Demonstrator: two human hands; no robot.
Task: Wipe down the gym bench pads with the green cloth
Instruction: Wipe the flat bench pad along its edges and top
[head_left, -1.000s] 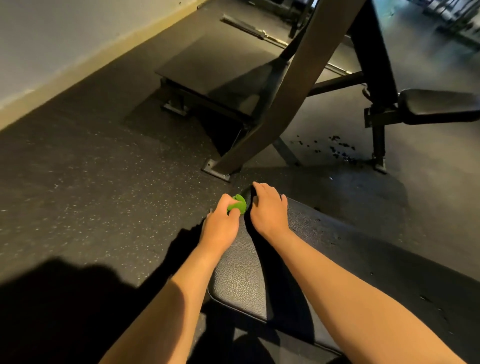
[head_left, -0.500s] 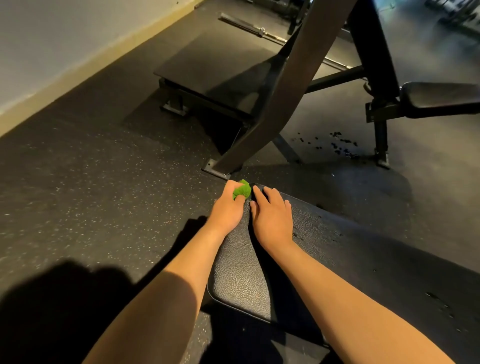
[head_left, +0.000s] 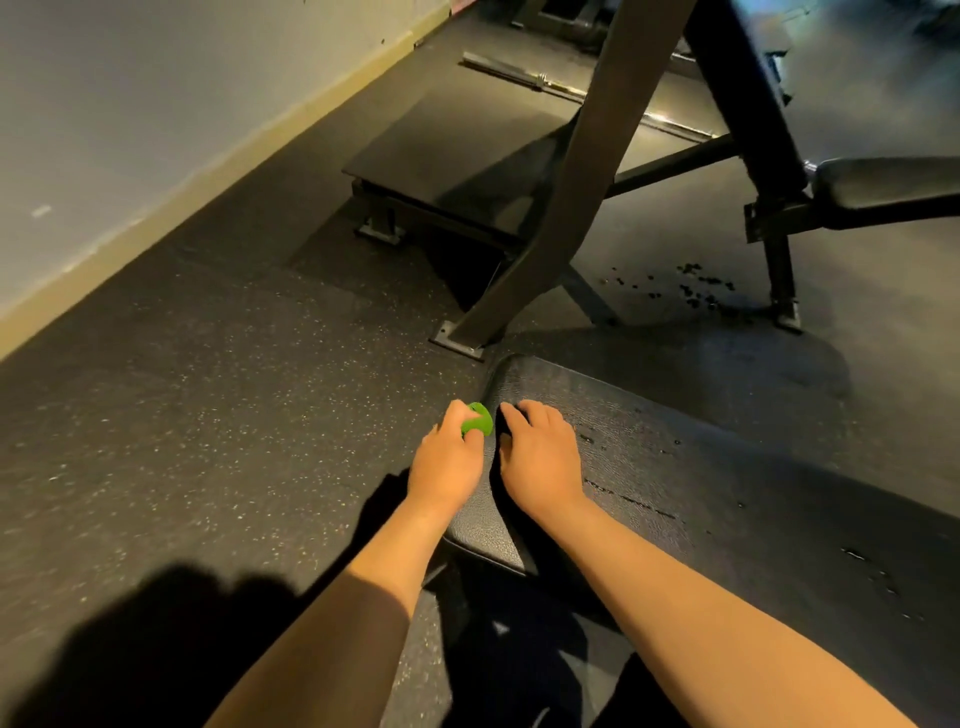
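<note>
Green cloth (head_left: 477, 420) bunched in left hand (head_left: 447, 462), fingers curled round it, now farther back from bench pad (head_left: 727, 493) end; right hand (head_left: 540, 457) flat on pad, fingers relaxed.

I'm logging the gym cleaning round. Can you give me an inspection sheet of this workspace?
Surface: black textured leather-look bench pad, wet streaks on it.
Job's things: small bunched green cloth at the pad's left edge.
Clutter: dark specks on the speckled rubber floor.
Hands: left hand grips the cloth; right hand rests flat on the pad.
Cables: nothing seen.
Surroundings: slanted metal frame, steel barbell, second black bench, pale wall.
</note>
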